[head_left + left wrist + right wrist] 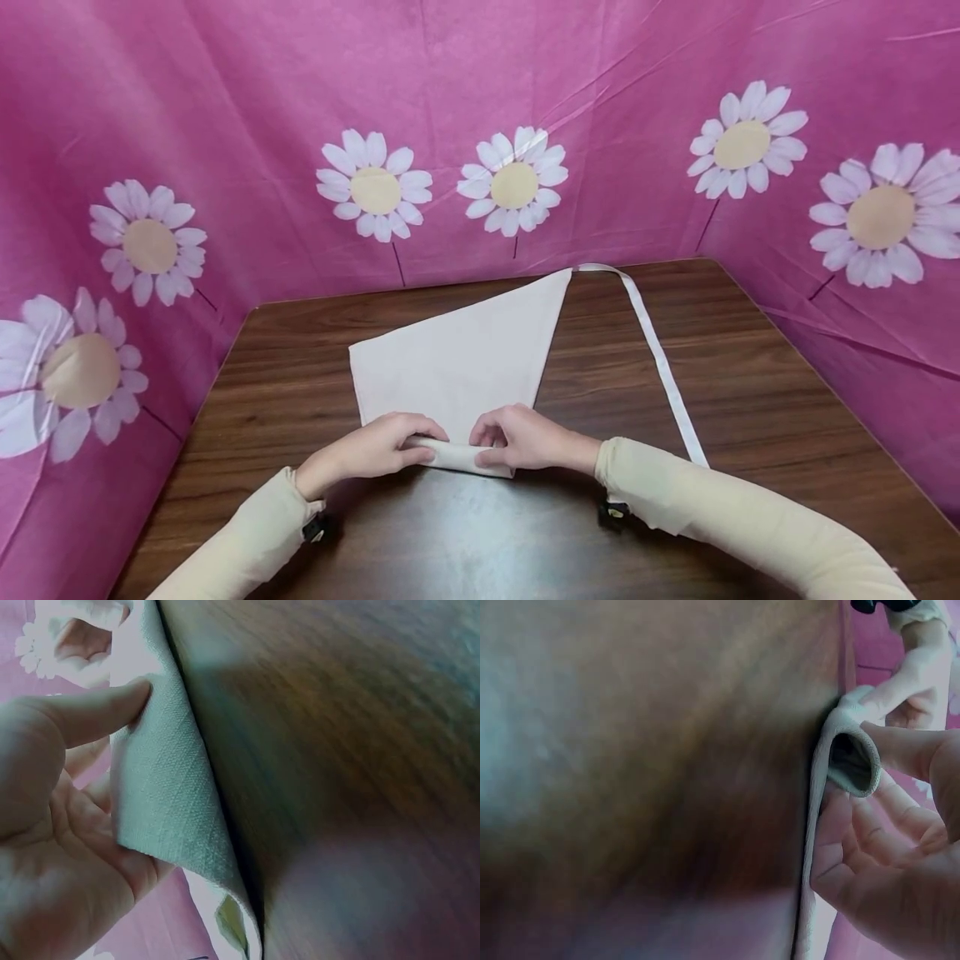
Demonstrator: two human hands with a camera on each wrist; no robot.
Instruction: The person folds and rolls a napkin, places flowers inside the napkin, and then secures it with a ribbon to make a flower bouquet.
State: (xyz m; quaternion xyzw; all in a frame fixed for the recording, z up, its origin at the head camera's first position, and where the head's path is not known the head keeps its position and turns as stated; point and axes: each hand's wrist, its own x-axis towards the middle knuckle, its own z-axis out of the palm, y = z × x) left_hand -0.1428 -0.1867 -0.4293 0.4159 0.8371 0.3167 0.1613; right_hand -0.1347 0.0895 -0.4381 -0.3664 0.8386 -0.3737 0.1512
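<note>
A cream cloth (457, 367), shaped like a folded apron, lies flat on the table with a white strap (660, 358) trailing from its far right corner. Its near edge is turned over into a soft roll (459, 457). My left hand (386, 446) pinches the left part of this roll, thumb on the near side and fingers behind, as the left wrist view shows. At the right end, my right hand (528, 437) grips the roll between thumb and fingers. In the right wrist view the roll's hollow end (851, 761) faces the camera.
The dark wood-grain table (750, 375) carries the cloth and strap. A pink curtain (450, 67) printed with white daisies hangs around the table's back and sides. Each cream sleeve has a dark wrist device (315, 527) near the cuff.
</note>
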